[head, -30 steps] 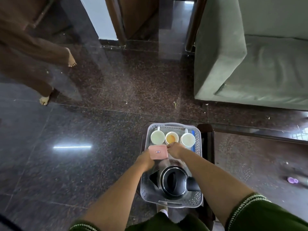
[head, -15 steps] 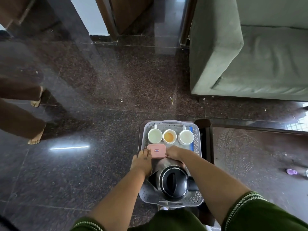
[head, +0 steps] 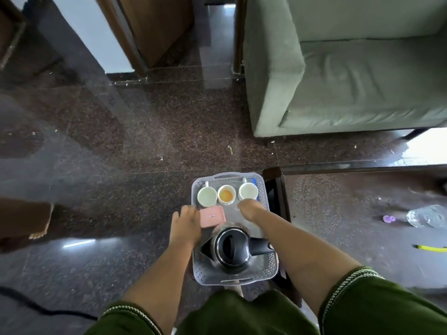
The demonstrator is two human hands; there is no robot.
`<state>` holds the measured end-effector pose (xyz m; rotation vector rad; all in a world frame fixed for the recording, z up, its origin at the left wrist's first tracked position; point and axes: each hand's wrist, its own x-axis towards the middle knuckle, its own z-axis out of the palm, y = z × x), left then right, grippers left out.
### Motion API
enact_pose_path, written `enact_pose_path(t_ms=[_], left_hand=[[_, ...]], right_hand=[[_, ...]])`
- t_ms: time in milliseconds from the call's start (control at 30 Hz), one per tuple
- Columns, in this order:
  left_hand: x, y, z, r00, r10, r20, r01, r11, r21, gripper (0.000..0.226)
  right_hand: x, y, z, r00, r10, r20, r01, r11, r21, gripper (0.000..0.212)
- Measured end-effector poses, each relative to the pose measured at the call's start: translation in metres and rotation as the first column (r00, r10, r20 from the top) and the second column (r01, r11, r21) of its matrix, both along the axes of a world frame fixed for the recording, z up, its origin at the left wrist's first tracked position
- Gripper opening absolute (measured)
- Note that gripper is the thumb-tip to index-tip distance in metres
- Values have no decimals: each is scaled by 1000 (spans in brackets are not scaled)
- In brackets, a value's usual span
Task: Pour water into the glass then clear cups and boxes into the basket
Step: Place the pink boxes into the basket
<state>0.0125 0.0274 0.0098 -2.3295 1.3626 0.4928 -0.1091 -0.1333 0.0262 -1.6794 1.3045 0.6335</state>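
Observation:
A grey perforated basket (head: 271, 270) stands on a small dark stool in front of me. Along its far side stand two white cups (head: 206, 196) (head: 248, 191) with a cup of orange liquid (head: 226, 195) between them. A pink box (head: 212, 216) lies flat behind them, and a black-lidded kettle (head: 231, 247) fills the near half. My left hand (head: 186, 223) is at the basket's left rim, fingers apart, touching the box's left edge. My right hand (head: 249, 209) hovers over the basket near the right cup, apart from the box; its fingers curl down and are blurred.
A green sofa (head: 338, 76) stands at the back right. A crumpled clear bottle (head: 425, 215), a purple cap (head: 388, 218) and a yellow object (head: 433, 248) lie on the floor at right. Another person's foot (head: 36, 234) is at the left. A black cable (head: 36, 308) runs lower left.
Both hands held the pink box over the basket; now it lies in the basket and my right hand has come off it. The other person has moved left.

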Motion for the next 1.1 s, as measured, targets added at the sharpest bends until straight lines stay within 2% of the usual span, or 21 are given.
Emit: enact_pose_path(t_ms=[100,200,333,400,533,633,700,767,867,1000,1100], left_hand=[[-6,-23,26,992,124,20,-121,985,-125,33],[-20,-71,48,989,147,-32,-150,960,-236,40],[-62,-149,76,998,-4,-60,-19,927,-374,35],[-94,-183,90,991,-116,-71,78,912,-403,33],[-172,-238,107,943,-326,-68,269,866,-422,30],[-240,-271,107,891,-446,-84,372,823,-429,27],[-294,-292,104,850,-517,-100,435,796,-422,36],[-355,-313,97,809,-569,-146,468,775,-424,39],[-453,-348,78,747,-593,-301,479,794,-374,28],[-588,-405,33,685,-547,-481,500,833,-236,51],[-676,-448,-7,667,-496,-556,474,858,-196,62]], right_hand=[[-31,-19,28,998,-63,25,65,992,-105,40],[-68,-40,54,985,-153,80,166,965,-203,37],[-132,-72,78,952,-265,150,300,902,-311,33],[-170,-88,87,896,-391,209,441,836,-326,29],[-254,-115,96,725,-624,292,689,645,-331,24],[-318,-128,94,624,-712,322,777,521,-353,21],[-365,-137,88,565,-755,333,817,458,-350,23],[-417,-147,79,527,-787,322,840,422,-342,28],[-505,-168,56,467,-825,318,873,375,-311,36],[-626,-211,22,417,-873,254,893,340,-295,40],[-701,-250,-13,390,-897,207,897,321,-303,42]])
